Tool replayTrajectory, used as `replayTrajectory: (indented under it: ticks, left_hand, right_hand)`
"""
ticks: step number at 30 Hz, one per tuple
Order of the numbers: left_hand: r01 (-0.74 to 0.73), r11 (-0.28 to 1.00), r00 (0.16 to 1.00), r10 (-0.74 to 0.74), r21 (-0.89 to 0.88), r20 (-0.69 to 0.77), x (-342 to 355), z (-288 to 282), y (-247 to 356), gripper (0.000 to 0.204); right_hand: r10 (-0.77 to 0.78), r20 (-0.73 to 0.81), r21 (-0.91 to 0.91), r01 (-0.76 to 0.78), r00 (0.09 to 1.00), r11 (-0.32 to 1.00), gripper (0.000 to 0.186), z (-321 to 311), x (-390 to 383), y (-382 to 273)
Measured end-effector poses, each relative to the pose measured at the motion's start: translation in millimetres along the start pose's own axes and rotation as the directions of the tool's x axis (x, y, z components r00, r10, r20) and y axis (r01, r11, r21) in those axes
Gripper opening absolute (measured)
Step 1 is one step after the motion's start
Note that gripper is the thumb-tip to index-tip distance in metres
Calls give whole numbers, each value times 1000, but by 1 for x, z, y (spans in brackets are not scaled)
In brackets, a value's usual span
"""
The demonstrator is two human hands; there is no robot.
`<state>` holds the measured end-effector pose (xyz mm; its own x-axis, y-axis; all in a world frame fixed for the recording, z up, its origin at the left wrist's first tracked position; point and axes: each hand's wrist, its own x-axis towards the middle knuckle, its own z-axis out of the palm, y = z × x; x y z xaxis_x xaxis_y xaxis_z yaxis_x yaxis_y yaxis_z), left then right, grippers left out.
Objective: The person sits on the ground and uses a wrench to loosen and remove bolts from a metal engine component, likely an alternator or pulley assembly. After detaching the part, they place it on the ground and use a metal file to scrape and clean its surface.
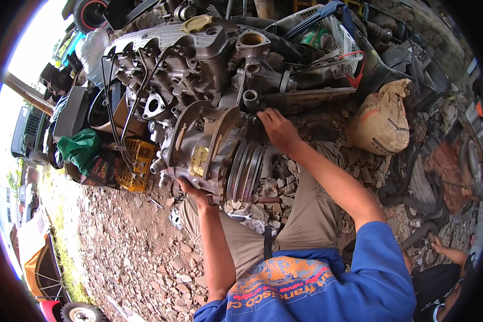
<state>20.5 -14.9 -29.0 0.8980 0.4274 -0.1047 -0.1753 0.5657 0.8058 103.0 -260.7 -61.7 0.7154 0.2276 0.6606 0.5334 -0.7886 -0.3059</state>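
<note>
A large engine [198, 67] lies before me, with a cylindrical compressor-like unit [201, 161] at its near side. This unit has a yellow label, curved metal bracket arms [220, 131] around it and a grooved pulley [245, 172] at its right end. My left hand [197, 194] grips the unit's lower edge, with the thumb up along it and the other fingers hidden underneath. My right hand [278, 129] is closed just above the pulley, beside a round pipe opening [250, 96]. What its curled fingertips hold there is too small to make out.
A yellow crate [137, 163] and green cloth [79, 147] stand left. A tan sack [382, 118] and dark hoses [408, 188] lie right. White baskets [343, 45] are behind. Broken stones [139, 241] cover the ground. Another person's hand [440, 246] shows at lower right.
</note>
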Motion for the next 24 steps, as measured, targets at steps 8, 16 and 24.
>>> replayTrajectory:
  ticks: [8, 16, 24]
  left_hand:
    - [64, 997, 987, -56, -49, 147, 22, -35, -13, 94]
    - [-9, 999, 999, 10, 48, -33, 5, -4, 2, 89]
    - [0, 1000, 1000, -1, 17, 31, 19, 2, 18, 80]
  right_hand:
    - [207, 226, 248, -261, 952, 933, 43, -3, -4, -16]
    - [296, 259, 447, -386, 919, 807, 37, -7, -8, -28]
    - [311, 370, 559, -477, 876, 678, 29, -20, -2, -33]
